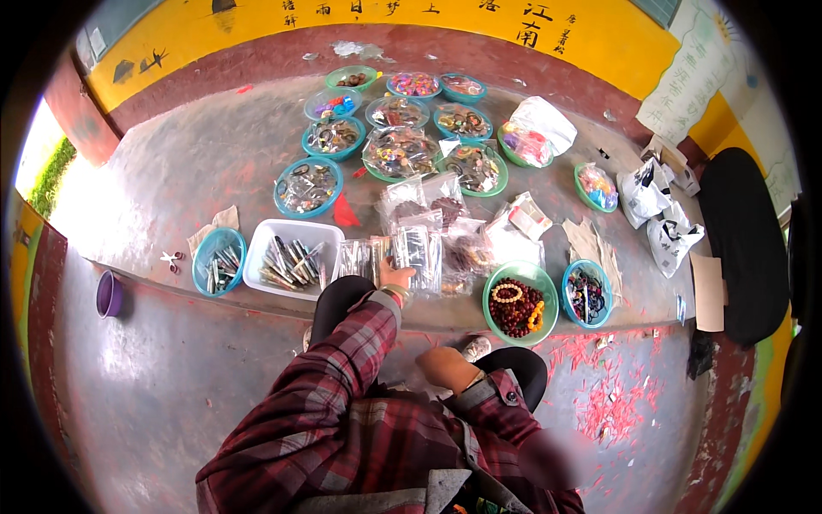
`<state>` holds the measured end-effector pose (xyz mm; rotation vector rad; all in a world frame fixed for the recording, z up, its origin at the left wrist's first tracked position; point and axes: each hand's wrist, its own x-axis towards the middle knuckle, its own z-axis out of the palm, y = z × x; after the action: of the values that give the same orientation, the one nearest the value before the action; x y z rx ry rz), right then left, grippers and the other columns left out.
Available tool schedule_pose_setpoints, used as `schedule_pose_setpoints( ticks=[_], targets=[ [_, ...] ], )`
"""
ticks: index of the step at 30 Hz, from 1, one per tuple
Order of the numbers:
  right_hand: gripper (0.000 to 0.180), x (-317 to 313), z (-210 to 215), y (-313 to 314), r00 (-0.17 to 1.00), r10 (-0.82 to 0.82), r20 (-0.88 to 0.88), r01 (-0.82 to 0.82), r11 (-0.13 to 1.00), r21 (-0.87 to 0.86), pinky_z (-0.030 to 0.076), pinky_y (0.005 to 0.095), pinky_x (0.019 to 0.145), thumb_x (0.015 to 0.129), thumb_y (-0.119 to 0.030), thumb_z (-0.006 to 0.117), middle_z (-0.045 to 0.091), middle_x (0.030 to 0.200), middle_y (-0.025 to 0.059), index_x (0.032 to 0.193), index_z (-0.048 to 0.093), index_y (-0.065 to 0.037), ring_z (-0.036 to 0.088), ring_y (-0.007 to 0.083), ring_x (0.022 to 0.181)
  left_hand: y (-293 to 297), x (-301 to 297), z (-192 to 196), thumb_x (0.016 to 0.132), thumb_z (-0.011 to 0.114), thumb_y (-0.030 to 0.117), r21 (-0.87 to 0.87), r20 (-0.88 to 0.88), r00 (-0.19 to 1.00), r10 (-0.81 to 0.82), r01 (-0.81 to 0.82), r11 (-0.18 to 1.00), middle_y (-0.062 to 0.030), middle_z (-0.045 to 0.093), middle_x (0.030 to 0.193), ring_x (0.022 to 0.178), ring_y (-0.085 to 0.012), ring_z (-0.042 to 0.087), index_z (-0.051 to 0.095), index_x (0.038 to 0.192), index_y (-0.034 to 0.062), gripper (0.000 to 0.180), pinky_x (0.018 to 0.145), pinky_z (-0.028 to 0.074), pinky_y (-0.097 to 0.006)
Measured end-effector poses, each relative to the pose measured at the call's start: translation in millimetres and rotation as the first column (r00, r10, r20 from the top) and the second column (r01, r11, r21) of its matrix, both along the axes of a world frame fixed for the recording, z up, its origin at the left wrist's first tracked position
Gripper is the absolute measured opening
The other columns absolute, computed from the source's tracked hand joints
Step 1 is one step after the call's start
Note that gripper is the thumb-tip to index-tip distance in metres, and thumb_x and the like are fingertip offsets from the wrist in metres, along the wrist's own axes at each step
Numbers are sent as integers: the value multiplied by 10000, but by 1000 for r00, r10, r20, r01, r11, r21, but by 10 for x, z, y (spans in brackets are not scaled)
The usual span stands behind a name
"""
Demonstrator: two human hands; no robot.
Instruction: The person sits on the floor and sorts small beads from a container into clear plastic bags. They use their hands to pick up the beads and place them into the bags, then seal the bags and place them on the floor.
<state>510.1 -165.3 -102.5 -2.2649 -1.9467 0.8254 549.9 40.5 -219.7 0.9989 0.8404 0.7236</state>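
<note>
My left hand (396, 276), reaching from a plaid sleeve, grips the near edge of a clear packet of pens (414, 250). More clear packets (353, 259) of slim items lie just left of it. Beyond and to the right are clear bags of dark red beads (467, 250). My right hand (438, 367) hangs bent over my lap by the right knee; its fingers are hidden. A white tub (252, 272) of loose pens stands left of my left hand. To the right, a green basin (486, 300) holds dark red beads, with yellow and pale bead loops on top.
Several basins of small bagged goods, such as a blue basin (278, 193), fill the raised floor ahead. Scissors (173, 260) and a purple bowl (109, 295) are at left. White plastic bags (644, 195) and a cardboard piece (707, 293) are at right. Red scraps (612, 394) litter the lower floor.
</note>
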Motion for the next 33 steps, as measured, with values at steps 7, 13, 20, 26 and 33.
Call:
schedule_pose_setpoints(
  ticks=[7,13,20,26,33],
  targets=[
    [176,-10,-252,164,999,41,-32,-34,980,196,479,424,661,727,-118,491,624,815,151,832,625,-73,603,330,790,141,-270,711,708,606,86,-396,150,978,-141,191,898,-11,532,747,687,-160,491,562,877,103,175,618,402,-368],
    [178,-14,-268,393,997,82,-17,-80,995,58,468,438,667,700,-112,494,615,814,171,806,629,-66,594,348,789,561,-743,1311,754,534,52,-484,336,941,-39,208,850,-9,544,840,789,-196,522,546,950,108,205,810,379,-426],
    [158,-133,-47,516,995,95,-3,-95,995,-28,455,465,625,665,-92,501,598,723,196,752,628,-60,580,381,709,1883,-2157,91,591,720,0,153,204,972,114,-146,977,-55,559,926,911,-213,543,522,967,65,430,890,411,-375],
    [155,-118,-215,432,991,131,38,-128,989,-69,470,461,637,667,-89,506,609,747,193,746,634,-50,590,374,714,2411,-2950,524,729,586,78,-481,141,862,486,-369,795,-38,550,888,859,-242,530,560,929,84,202,736,460,-470],
    [232,-138,-255,561,990,135,25,-127,968,-216,485,451,663,706,-101,482,623,794,192,868,646,-73,608,359,744,3241,-3192,231,744,575,55,-488,-34,777,628,-561,668,-104,479,1071,995,-303,480,533,1012,61,272,732,504,-481]
  ],
)
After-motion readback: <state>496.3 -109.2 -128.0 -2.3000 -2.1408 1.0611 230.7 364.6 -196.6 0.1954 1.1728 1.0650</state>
